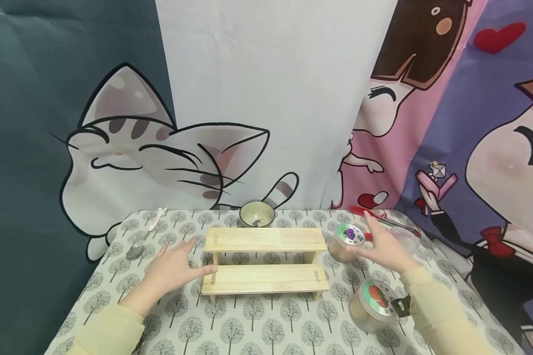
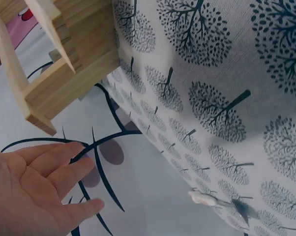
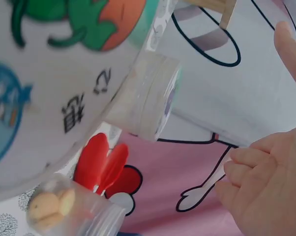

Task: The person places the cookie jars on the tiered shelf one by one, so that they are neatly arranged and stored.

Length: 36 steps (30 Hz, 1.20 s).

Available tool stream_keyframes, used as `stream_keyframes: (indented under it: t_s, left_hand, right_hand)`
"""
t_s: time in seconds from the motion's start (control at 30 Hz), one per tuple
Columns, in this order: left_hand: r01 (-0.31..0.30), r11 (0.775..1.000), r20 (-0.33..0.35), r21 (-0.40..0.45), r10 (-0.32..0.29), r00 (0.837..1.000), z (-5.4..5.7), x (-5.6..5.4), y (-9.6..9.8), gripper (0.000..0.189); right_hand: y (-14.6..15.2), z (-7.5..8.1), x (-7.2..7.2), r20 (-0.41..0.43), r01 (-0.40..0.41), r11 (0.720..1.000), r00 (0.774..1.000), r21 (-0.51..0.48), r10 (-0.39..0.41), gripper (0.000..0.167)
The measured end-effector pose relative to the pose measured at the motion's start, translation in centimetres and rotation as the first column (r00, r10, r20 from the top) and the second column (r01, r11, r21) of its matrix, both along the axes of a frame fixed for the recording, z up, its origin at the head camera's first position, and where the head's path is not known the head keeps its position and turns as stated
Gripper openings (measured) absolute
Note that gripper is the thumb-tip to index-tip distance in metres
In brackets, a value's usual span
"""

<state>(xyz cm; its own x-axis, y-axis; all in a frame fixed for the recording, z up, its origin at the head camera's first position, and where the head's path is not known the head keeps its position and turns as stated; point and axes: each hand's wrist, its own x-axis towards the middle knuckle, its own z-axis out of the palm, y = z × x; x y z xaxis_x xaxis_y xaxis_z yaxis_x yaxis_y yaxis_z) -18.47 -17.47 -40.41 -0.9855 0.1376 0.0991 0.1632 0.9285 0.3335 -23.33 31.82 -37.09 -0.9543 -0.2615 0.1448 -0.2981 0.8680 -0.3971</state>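
A pale two-tier wooden shelf (image 1: 266, 278) stands on the table, also seen in the left wrist view as a wooden frame (image 2: 74, 93). To its left hovers my left hand (image 1: 173, 266), fingers spread, its thumb at the shelf's left end; whether they touch is unclear. My right hand (image 1: 384, 246) is held out beside a jar with a purple flower lid (image 1: 350, 234), fingers extended, gripping nothing visible. Closer to me stands a larger jar with a tomato lid (image 1: 372, 305). A clear jar of round, biscuit-like pieces (image 3: 52, 209) is partly hidden behind the right hand in the head view.
Behind the shelf sits a bowl (image 1: 257, 215). A spoon with a white handle (image 1: 145, 234) lies at the back left. Red-tipped tongs (image 1: 393, 224) lie at the back right. The tree-print tablecloth (image 1: 253, 330) ends at a cartoon curtain (image 1: 275, 98).
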Motion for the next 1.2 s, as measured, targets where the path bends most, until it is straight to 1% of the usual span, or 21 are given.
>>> stream_keyframes:
  t_s: [0.17, 0.27, 0.4, 0.43, 0.53, 0.6, 0.77, 0.8, 0.9, 0.97, 1.0, 1.03, 1.1, 1.13, 1.2]
  left_hand:
    - [0.005, 1.000, 0.027, 0.018, -0.006, 1.000, -0.4, -0.3, 0.0, 0.100]
    - [-0.012, 0.998, 0.082, 0.063, 0.007, 0.997, -0.7, -0.4, -0.1, 0.095]
    - [-0.005, 0.994, 0.148, 0.112, -0.011, 0.989, -1.2, -0.5, 0.0, 0.091]
    - [0.003, 0.993, 0.155, 0.117, -0.021, 0.988, -1.3, -0.5, 0.1, 0.089]
    - [0.024, 0.992, 0.162, 0.126, -0.044, 0.986, -1.8, -0.6, 0.4, 0.086]
    - [0.036, 0.990, 0.161, 0.135, -0.058, 0.985, -2.1, -0.6, 0.6, 0.083]
    - [0.063, 0.984, 0.154, 0.167, -0.089, 0.984, -2.7, -0.8, 0.9, 0.074]
    - [0.063, 0.983, 0.157, 0.174, -0.090, 0.984, -2.8, -0.7, 0.9, 0.072]
    - [0.069, 0.981, 0.164, 0.180, -0.099, 0.981, -2.7, -0.7, 1.1, 0.068]
    - [0.073, 0.982, 0.171, 0.175, -0.103, 0.980, -2.6, -0.7, 1.3, 0.065]
    - [0.076, 0.982, 0.170, 0.171, -0.106, 0.980, -2.6, -0.7, 1.3, 0.063]
    - [0.080, 0.983, 0.169, 0.165, -0.108, 0.980, -2.6, -0.8, 1.4, 0.061]
    - [0.090, 0.984, 0.166, 0.154, -0.115, 0.979, -2.7, -0.9, 1.4, 0.057]
    - [0.094, 0.984, 0.165, 0.149, -0.119, 0.979, -2.7, -1.0, 1.4, 0.057]
    - [0.098, 0.985, 0.166, 0.143, -0.121, 0.979, -2.7, -1.0, 1.5, 0.057]
  right_hand:
    - [0.8, -0.2, -0.5, 0.032, 0.031, 1.000, 0.999, 0.006, -0.031, 0.111]
    - [1.3, -0.5, -0.8, 0.044, 0.042, 0.999, 0.998, -0.007, -0.041, 0.105]
    - [1.9, -0.9, -1.3, 0.043, 0.044, 0.999, 0.998, -0.011, -0.044, 0.101]
    - [2.0, -0.9, -1.4, 0.045, 0.046, 0.999, 0.998, -0.009, -0.046, 0.100]
    - [2.3, -0.9, -1.9, 0.052, 0.049, 0.999, 0.997, 0.001, -0.049, 0.098]
    - [2.6, -0.9, -2.2, 0.097, 0.052, 0.998, 0.994, -0.033, -0.049, 0.098]
    - [3.4, -0.9, -2.7, 0.153, 0.038, 0.996, 0.988, -0.077, -0.026, 0.098]
    - [3.6, -0.9, -2.8, 0.168, 0.038, 0.996, 0.986, -0.074, -0.025, 0.098]
    - [4.2, -0.9, -3.2, 0.159, 0.025, 0.999, 0.987, -0.031, -0.020, 0.097]
    - [4.5, -0.8, -3.5, 0.179, 0.028, 0.999, 0.983, -0.022, -0.024, 0.098]
    - [4.6, -0.8, -3.7, 0.199, 0.031, 0.999, 0.980, -0.034, -0.024, 0.098]
    - [4.7, -0.7, -3.8, 0.193, 0.023, 0.999, 0.981, -0.027, -0.017, 0.098]
    - [4.8, -0.8, -4.1, 0.253, 0.046, 0.997, 0.967, -0.068, -0.027, 0.101]
    - [4.9, -0.9, -4.2, 0.268, 0.051, 0.996, 0.963, -0.078, -0.028, 0.102]
    - [5.1, -1.1, -4.4, 0.268, 0.048, 0.997, 0.963, -0.066, -0.029, 0.103]
